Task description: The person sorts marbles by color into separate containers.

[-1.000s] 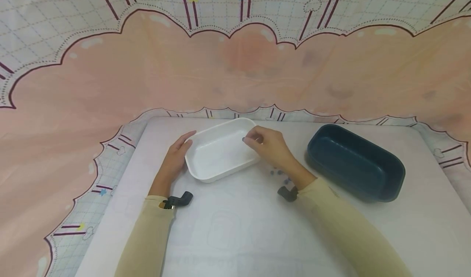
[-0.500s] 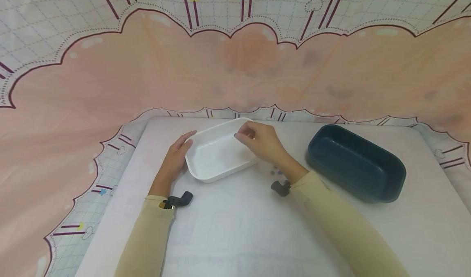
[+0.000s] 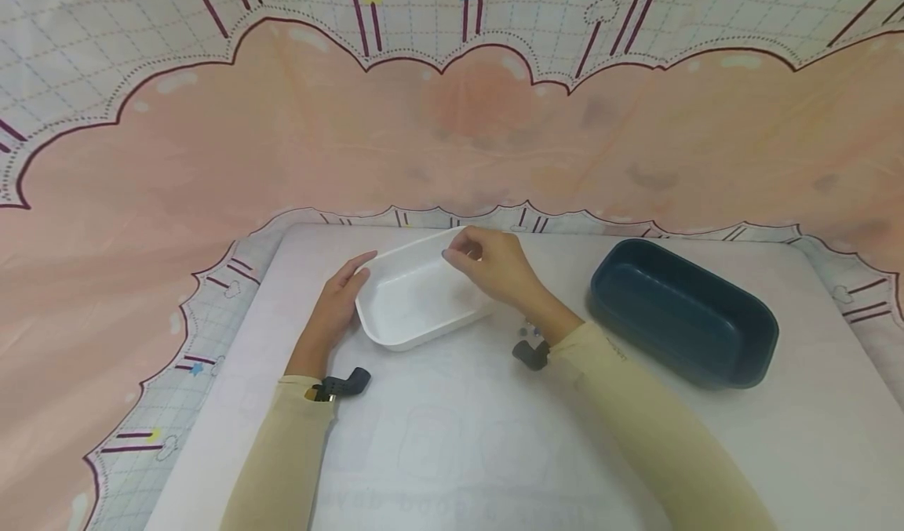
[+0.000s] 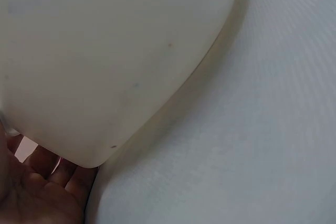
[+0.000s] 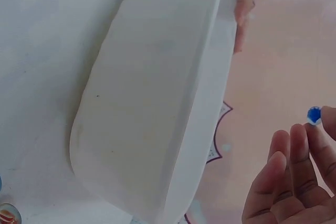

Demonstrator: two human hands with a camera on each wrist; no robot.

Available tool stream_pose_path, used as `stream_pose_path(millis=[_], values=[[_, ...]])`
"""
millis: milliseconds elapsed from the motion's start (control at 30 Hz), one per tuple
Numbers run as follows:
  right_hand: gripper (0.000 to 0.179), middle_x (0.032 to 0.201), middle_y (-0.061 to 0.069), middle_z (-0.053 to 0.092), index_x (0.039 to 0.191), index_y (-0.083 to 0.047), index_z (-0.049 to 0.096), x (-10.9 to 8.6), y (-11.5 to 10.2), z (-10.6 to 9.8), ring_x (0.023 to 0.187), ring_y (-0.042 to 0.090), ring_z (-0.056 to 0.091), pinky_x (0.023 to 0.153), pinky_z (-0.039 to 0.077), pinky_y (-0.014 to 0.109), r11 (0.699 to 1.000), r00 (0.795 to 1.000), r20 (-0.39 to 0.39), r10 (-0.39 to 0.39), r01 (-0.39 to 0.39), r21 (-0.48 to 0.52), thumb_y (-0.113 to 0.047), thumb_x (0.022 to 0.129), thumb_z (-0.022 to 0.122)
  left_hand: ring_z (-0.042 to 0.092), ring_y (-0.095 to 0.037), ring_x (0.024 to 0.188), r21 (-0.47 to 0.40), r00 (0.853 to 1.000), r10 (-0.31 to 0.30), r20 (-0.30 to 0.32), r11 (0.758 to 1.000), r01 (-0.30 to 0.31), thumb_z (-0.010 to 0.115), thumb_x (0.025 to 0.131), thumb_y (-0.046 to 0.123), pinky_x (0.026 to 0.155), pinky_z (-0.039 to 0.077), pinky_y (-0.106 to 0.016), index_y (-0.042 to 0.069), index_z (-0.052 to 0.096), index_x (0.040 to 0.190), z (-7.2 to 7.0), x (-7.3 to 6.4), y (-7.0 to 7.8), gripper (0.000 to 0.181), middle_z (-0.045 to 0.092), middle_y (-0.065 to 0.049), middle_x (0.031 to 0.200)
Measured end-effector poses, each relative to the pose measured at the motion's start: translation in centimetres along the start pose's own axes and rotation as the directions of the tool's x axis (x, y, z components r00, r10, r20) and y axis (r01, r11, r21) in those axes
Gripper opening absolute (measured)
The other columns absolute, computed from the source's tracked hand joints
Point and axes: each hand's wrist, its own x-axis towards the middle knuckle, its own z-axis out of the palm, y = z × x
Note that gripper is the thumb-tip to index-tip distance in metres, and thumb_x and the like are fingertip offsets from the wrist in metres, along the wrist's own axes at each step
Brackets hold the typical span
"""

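My left hand (image 3: 336, 302) grips the left end of a white rectangular dish (image 3: 417, 300), thumb at the rim. Some of its fingers (image 4: 79, 182) show past the dish corner in the left wrist view. Over the right end of the dish, my right hand (image 3: 497, 266) pinches a small blue-and-clear marble (image 5: 314, 114) between thumb and forefinger. The other fingers are bent loosely. Beside my right wrist several small marbles (image 3: 524, 332) lie on the white table, partly hidden by the arm. One of them, a clear marble (image 5: 9, 215) with an orange swirl, shows at the right wrist view's corner.
A deep dark blue rectangular dish (image 3: 685, 311) stands on the right of the white table (image 3: 452, 437), set at an angle. A patterned pink cloth (image 3: 424, 139) hangs behind the table and down its left side.
My right hand has moved left and slightly away over the white dish, still pinching the marble. My left hand and both dishes have stayed in place.
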Motion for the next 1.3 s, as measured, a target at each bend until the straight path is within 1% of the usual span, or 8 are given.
stream_pose_path(millis=[333, 467, 667, 967, 1033, 1300], values=[[0.022, 0.099, 0.001, 0.075, 0.104, -0.014, 0.072, 0.22, 0.13, 0.20, 0.091, 0.019, 0.065, 0.083, 0.053, 0.036, 1.000, 1.000, 0.003, 0.006, -0.006, -0.015, -0.035, 0.099, 0.066, 0.034, -0.023, 0.154, -0.006, 1.000, 0.010, 0.002, 1.000, -0.010, 0.045, 0.106, 0.051, 0.125, 0.027, -0.051, 0.037, 0.049, 0.151, -0.05, 0.18, -0.17, 0.047, 0.040, 0.006, 0.163], [0.022, 0.099, 0.001, 0.075, 0.104, -0.014, 0.072, 0.23, 0.31, 0.32, 0.092, 0.019, 0.065, 0.084, 0.053, 0.036, 1.000, 1.000, 0.004, 0.017, -0.017, -0.023, -0.035, 0.099, 0.066, 0.033, -0.023, 0.154, -0.013, 1.000, 0.012, 0.017, 1.000, -0.011, 0.045, 0.106, 0.050, 0.125, 0.027, -0.051, 0.034, 0.047, 0.152, -0.05, 0.18, -0.22, 0.048, 0.039, 0.006, 0.164], [0.022, 0.099, 0.000, 0.074, 0.103, -0.015, 0.073, 0.25, 0.46, 0.45, 0.093, 0.019, 0.065, 0.084, 0.053, 0.037, 0.999, 1.000, 0.005, 0.024, -0.024, -0.020, -0.036, 0.098, 0.066, 0.035, -0.022, 0.153, -0.019, 1.000, 0.000, 0.022, 1.000, 0.000, 0.045, 0.106, 0.051, 0.125, 0.029, -0.050, 0.036, 0.047, 0.152, -0.03, 0.20, -0.27, 0.049, 0.039, 0.007, 0.163], [0.021, 0.101, 0.000, 0.075, 0.103, -0.016, 0.073, 0.18, 0.48, 0.43, 0.093, 0.019, 0.066, 0.084, 0.054, 0.036, 0.999, 1.000, 0.010, 0.030, -0.030, -0.012, -0.036, 0.098, 0.067, 0.036, -0.022, 0.153, -0.012, 1.000, 0.004, 0.017, 1.000, -0.004, 0.045, 0.106, 0.052, 0.125, 0.028, -0.050, 0.038, 0.048, 0.151, -0.10, 0.16, -0.26, 0.048, 0.041, 0.007, 0.163], [0.020, 0.101, -0.001, 0.075, 0.103, -0.016, 0.073, 0.17, 0.46, 0.44, 0.093, 0.019, 0.067, 0.084, 0.054, 0.037, 1.000, 0.999, 0.012, 0.030, -0.030, -0.006, -0.035, 0.098, 0.067, 0.036, -0.022, 0.153, -0.013, 1.000, 0.006, 0.019, 1.000, -0.006, 0.045, 0.106, 0.051, 0.125, 0.028, -0.051, 0.037, 0.047, 0.152, -0.10, 0.10, -0.19, 0.048, 0.041, 0.007, 0.163], [0.020, 0.102, 0.000, 0.075, 0.105, -0.016, 0.073, 0.17, 0.78, 0.34, 0.096, 0.020, 0.066, 0.088, 0.054, 0.038, 0.999, 0.999, 0.002, 0.032, -0.032, -0.015, -0.034, 0.099, 0.066, 0.036, -0.021, 0.153, -0.020, 1.000, -0.007, 0.024, 1.000, 0.008, 0.045, 0.106, 0.050, 0.125, 0.029, -0.050, 0.037, 0.047, 0.152, -0.02, 0.00, 0.10, 0.048, 0.040, 0.008, 0.163]])
